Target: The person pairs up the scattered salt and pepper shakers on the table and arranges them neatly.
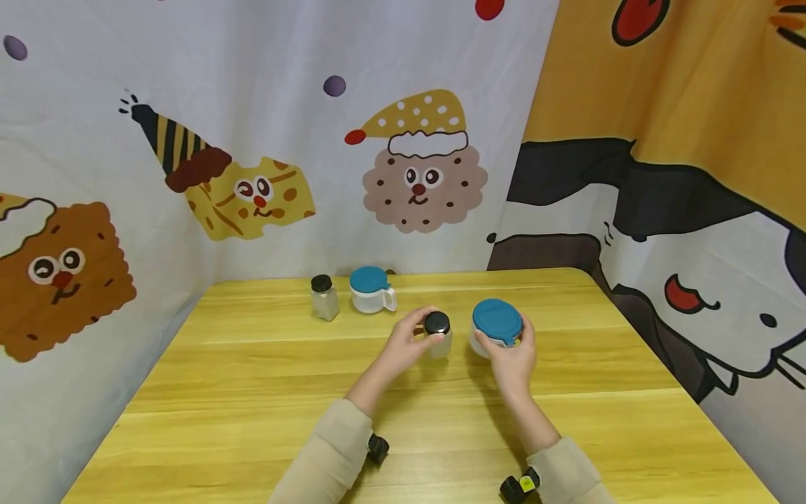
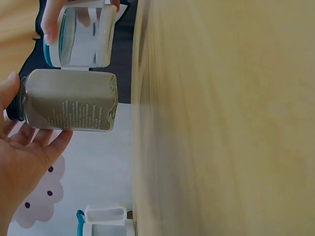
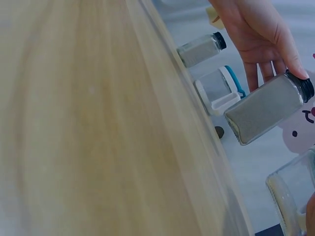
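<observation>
Head view: left hand (image 1: 403, 344) grips black-lidded jar (image 2: 71, 101), right hand (image 1: 515, 360) grips blue-lidded tub (image 1: 497, 320)

Left thumb and fingers curl round the jar near its lid. Right thumb and fingers spread wide around the tub, holding its sides near the lid. Both items sit right of centre over the table (image 1: 252, 406), side by side with a gap between them; wrist views show both bases lifted off the wood.

Far edge runs behind the hands, near a patterned curtain (image 1: 252, 56). A second jar (image 1: 324, 302) and a second tub (image 1: 370, 282) stand close to that edge, left of the hands and apart from them. Left and right edges are well away; wood extends between the hands and the bottom of the head view.

Left fingers are partly hidden behind the jar in the head view. Print on the jar is too small to read. Left wrist view cuts off the held tub at top; right wrist view crops it, showing only a sliver of right hand.
</observation>
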### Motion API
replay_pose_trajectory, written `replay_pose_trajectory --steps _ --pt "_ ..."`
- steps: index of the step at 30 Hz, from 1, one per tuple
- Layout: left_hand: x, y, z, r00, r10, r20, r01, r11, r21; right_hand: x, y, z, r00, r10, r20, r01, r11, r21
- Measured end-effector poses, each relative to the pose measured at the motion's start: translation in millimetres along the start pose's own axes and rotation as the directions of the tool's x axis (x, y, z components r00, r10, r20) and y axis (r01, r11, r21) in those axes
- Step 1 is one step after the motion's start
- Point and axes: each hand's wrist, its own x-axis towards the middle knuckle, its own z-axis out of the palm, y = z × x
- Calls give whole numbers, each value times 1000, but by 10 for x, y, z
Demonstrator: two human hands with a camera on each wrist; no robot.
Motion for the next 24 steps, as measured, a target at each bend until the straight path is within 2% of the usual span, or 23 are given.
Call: replay_pose_trajectory --steps 9,16,24 --pt "83 10 97 999 23 31 -22 999 -50 50 15 -106 1000 5 -19 -5 1000 -19" --pt "136 7 157 997 -35 63 36 999 -14 102 32 -160 1000 12 -24 -12 1000 -27" --pt "161 21 254 997 -33 75 37 998 -46 139 88 -262 999 23 -30 -23 999 -23"
